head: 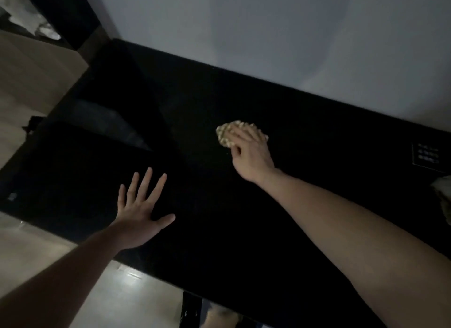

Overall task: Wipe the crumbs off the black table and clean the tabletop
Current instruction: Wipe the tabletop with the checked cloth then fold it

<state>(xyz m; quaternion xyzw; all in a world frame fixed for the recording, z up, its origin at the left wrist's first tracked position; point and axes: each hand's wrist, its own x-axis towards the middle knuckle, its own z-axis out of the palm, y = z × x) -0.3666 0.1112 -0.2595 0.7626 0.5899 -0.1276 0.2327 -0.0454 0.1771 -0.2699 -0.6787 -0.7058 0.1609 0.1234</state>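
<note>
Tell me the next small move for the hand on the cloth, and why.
Probably drag the bunched beige knobbly cloth back toward the near edge of the glossy black table. The right hand presses it far out near the wall; the left hand lies flat, bracing.

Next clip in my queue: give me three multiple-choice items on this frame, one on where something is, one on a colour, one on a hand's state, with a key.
1. Where is the cloth?
A. On the black table, under the right hand
B. On the floor
C. Under the left hand

2. What colour is the cloth?
A. Blue
B. Pale yellow-beige
C. Red

3. How is the left hand?
A. Curled into a fist
B. Pinching the cloth
C. Flat on the tabletop, fingers spread

Key:
1 A, the bunched cloth lies on the tabletop toward the wall side with the right hand's fingers over it.
2 B, it shows light yellowish beige against the dark surface.
3 C, its fingers are straight and fanned out near the table's near edge, holding nothing.
</note>
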